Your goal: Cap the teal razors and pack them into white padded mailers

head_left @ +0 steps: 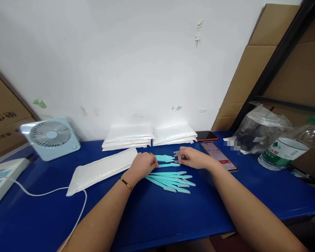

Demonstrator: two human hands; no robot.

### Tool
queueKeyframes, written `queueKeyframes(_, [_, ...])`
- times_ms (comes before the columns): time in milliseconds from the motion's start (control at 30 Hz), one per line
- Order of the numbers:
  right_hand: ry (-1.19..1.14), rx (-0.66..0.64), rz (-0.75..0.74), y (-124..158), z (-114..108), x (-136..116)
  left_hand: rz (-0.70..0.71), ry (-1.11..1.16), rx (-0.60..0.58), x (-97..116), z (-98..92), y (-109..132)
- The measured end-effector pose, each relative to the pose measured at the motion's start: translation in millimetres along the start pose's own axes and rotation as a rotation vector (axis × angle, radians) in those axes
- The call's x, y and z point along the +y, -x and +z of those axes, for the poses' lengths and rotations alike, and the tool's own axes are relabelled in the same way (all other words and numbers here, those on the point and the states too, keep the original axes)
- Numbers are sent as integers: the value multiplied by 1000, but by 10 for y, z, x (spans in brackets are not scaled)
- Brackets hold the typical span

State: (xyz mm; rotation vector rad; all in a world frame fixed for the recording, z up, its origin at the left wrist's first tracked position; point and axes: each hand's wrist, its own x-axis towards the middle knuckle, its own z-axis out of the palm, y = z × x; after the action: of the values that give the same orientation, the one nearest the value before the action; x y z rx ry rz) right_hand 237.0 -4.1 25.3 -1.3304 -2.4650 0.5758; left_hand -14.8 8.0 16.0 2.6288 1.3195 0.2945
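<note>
1. Pinching one end of a single turquoise razor [169, 165], the left hand [144, 164] has thumb and fingertips together on it; the razor lies level just above a fan of loose razors [170, 180].
2. The right hand [193, 157] has its fingertips drawn close beside small clear strips [176, 153]; I cannot tell whether they clamp one.
3. More turquoise razors [164, 158] lie just beyond the held one, so a careless sweep of the left hand could mix the groups.
4. The clear strips are thin and nearly invisible against the blue; a fingertip could pick up two together or miss.
5. The razors' far ends point toward the right hand, so a hasty reach might bring a fingertip against an edge.
6. A white padded pouch [102, 169] lies slantwise behind the left hand, over a white cable [46, 193]; a tug on that cable could shift it.
7. The blue table [152, 220] runs up to a scuffed white wall [136, 63], with stacked pouches [128, 134] along it.
8. A small fan [51, 136] stands at left; a lit phone [219, 155], a bottle [285, 150] and cardboard [241, 80] are at right.
</note>
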Motion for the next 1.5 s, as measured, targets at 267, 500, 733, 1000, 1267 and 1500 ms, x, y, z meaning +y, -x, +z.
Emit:
queueKeyframes(267, [-51,33,-34,-31,13,2,-31,-7,51,-48,-56,-19])
queueKeyframes(500, [-25,129,191,-4,-68,103,-111,-1,123,-107,-58,-25])
queueKeyframes(733, [-79,-187,-27,44,-23,-60,80,146,-12,90,-75,64])
queueKeyframes(1000, [-64,-54,25,-13,-6,9,63,54,3,23,-26,16])
queueKeyframes(1267, [-74,39,178,75,-171,96,-58,64,126,-160,-17,7])
queueKeyframes(1500, [-48,-318,44,95,-107,-40,1,86,38,-110,61,-4])
